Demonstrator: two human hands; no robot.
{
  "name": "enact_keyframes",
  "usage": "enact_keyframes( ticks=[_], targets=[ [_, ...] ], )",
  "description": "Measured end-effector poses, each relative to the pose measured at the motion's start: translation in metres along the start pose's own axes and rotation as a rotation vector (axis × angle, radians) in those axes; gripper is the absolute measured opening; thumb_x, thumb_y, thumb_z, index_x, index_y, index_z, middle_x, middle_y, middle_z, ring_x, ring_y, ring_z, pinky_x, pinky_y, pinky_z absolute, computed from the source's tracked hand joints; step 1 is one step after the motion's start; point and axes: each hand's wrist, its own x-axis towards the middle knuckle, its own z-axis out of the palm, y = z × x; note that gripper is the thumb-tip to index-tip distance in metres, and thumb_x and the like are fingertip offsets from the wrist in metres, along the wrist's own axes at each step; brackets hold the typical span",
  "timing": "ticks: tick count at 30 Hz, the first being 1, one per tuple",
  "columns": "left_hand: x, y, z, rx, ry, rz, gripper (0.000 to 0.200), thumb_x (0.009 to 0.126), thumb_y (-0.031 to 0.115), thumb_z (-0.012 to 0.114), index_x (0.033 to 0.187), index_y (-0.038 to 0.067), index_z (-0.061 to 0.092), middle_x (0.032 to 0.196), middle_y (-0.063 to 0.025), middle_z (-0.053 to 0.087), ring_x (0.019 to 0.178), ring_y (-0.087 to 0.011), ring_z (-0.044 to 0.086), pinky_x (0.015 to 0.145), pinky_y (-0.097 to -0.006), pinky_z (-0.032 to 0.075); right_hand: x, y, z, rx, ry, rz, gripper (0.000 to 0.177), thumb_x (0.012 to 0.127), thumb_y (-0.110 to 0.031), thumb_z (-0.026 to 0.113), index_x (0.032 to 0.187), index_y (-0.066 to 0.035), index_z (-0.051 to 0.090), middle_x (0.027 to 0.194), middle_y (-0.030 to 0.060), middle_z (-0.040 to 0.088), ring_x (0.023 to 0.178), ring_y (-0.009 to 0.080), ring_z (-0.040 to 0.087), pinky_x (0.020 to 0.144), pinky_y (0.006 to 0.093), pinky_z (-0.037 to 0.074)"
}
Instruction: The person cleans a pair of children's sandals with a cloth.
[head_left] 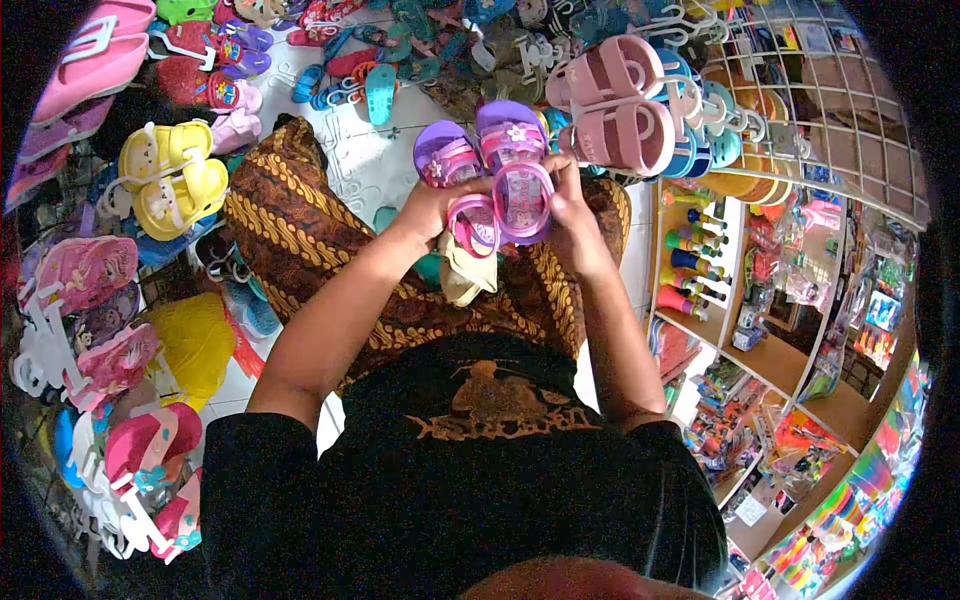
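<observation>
A white tiled floor [370,165] runs from the person's lap to the far side, crowded with children's sandals in many colours, many of them on white hangers. Nearest the camera is the person's black shirt [450,480] with a brown print. Beyond it a brown batik cloth [290,225] covers the lap and knees. On the right stands a wooden shelf unit [770,360] packed with bright toys and bottles, and a wire grid rack [840,110] hangs above it at the far right. A pair of pink sandals [625,135] hangs on a hanger just right of the hands, and a pair of yellow sandals [175,175] lies well apart on the left. Over the lap, in the middle of the scene, both arms hold up a bunch of small purple sandals [515,170] with pink straps, their toes pointing away. The left hand [435,205] is closed on the left side of the bunch and the right hand [570,200] on its right side, fingers curled over the soles. A beige piece [465,275] dangles below the left hand; what it is cannot be told.
</observation>
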Motion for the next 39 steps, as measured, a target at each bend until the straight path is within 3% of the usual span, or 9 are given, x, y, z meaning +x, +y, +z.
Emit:
enact_keyframes(
  ticks=[2, 5, 13, 21, 25, 29, 30, 33, 39],
  targets=[
    [0.0, -0.001, 0.001, 0.032, -0.023, 0.014, 0.039, 0.081, 0.011, 0.081, 0.116, 0.006, 0.064, 0.103, -0.0039, 0.07, 0.089, -0.016, 0.068, 0.077, -0.035, 0.058, 0.003, 0.0, -0.001, -0.186, 0.094, 0.021, 0.038, 0.095, -0.02, 0.052, 0.125, -0.005, 0.033, 0.119, 0.0087, 0.039, 0.113, 0.0181, 0.041, 0.101, 0.0323, 0.034],
    [0.003, 0.004, -0.01, 0.168, -0.154, -0.072, 0.041, 0.081, 0.012, 0.081, 0.117, 0.006, 0.063, 0.104, -0.0037, 0.07, 0.09, -0.015, 0.068, 0.079, -0.0343, 0.057, 0.005, -0.004, 0.006, -0.018, 0.189, 0.042, 0.041, 0.092, -0.005, 0.052, 0.126, -0.007, 0.03, 0.119, 0.0087, 0.039, 0.114, 0.0174, 0.04, 0.099, 0.0303, 0.036],
    [0.002, -0.011, -0.015, 0.029, -0.079, 0.036, 0.035, 0.087, 0.008, 0.074, 0.119, 0.008, 0.062, 0.104, -0.0029, 0.068, 0.093, -0.0148, 0.067, 0.083, -0.0334, 0.056, 0.01, -0.024, 0.002, -0.346, -0.02, 0.114, 0.054, 0.078, 0.009, 0.052, 0.125, -0.007, 0.03, 0.115, 0.0101, 0.043, 0.112, 0.0169, 0.045, 0.093, 0.0309, 0.041],
    [0.0, -0.003, -0.002, 0.129, 0.006, 0.065, 0.033, 0.087, 0.013, 0.075, 0.117, 0.009, 0.062, 0.102, -0.0014, 0.068, 0.09, -0.0129, 0.066, 0.077, -0.032, 0.056, 0.002, -0.027, -0.01, -0.141, -0.063, 0.142, 0.051, 0.083, 0.001, 0.058, 0.127, -0.009, 0.035, 0.119, 0.0063, 0.042, 0.111, 0.016, 0.046, 0.096, 0.0291, 0.039],
    [-0.003, 0.0, -0.017, 0.149, -0.199, -0.052, 0.03, 0.086, 0.017, 0.077, 0.112, 0.011, 0.065, 0.096, -0.0014, 0.069, 0.084, -0.0133, 0.067, 0.075, -0.0317, 0.056, -0.002, -0.02, -0.01, 0.195, 0.025, 0.295, 0.039, 0.097, -0.024, 0.057, 0.127, -0.012, 0.034, 0.121, 0.0058, 0.04, 0.114, 0.0151, 0.043, 0.097, 0.0304, 0.038],
    [-0.006, 0.0, -0.025, 0.248, -0.29, -0.03, 0.025, 0.087, 0.02, 0.077, 0.107, 0.01, 0.065, 0.096, 0.0009, 0.067, 0.085, -0.0111, 0.064, 0.075, -0.03, 0.054, -0.004, -0.011, -0.012, -0.029, 0.007, 0.199, 0.04, 0.1, -0.034, 0.052, 0.127, -0.013, 0.032, 0.12, 0.0058, 0.039, 0.118, 0.0161, 0.039, 0.102, 0.0334, 0.035],
    [-0.006, -0.003, -0.019, 0.21, -0.205, 0.026, 0.023, 0.088, 0.022, 0.076, 0.104, 0.011, 0.066, 0.094, 0.0003, 0.067, 0.084, -0.0114, 0.065, 0.074, -0.0306, 0.055, -0.004, -0.01, -0.013, -0.138, 0.012, 0.19, 0.043, 0.099, -0.042, 0.051, 0.126, -0.013, 0.035, 0.121, 0.0056, 0.039, 0.12, 0.0182, 0.04, 0.103, 0.0348, 0.035],
    [-0.002, 0.004, -0.018, 0.121, -0.142, -0.152, 0.022, 0.089, 0.02, 0.075, 0.105, 0.01, 0.065, 0.094, -0.0008, 0.067, 0.083, -0.0119, 0.066, 0.074, -0.0308, 0.056, -0.003, -0.017, -0.007, 0.21, 0.085, 0.127, 0.051, 0.097, -0.049, 0.052, 0.128, -0.012, 0.037, 0.128, 0.0072, 0.04, 0.124, 0.0217, 0.042, 0.104, 0.0375, 0.037],
    [0.002, 0.006, -0.035, -0.073, -0.223, -0.121, 0.024, 0.088, 0.016, 0.075, 0.108, 0.009, 0.063, 0.093, -0.0022, 0.068, 0.083, -0.0139, 0.069, 0.074, -0.0318, 0.057, -0.013, -0.014, 0.0, 0.464, 0.142, 0.159, 0.067, 0.089, -0.035, 0.056, 0.146, -0.008, 0.033, 0.144, 0.0153, 0.042, 0.132, 0.0274, 0.044, 0.11, 0.0423, 0.036]
  ],
)
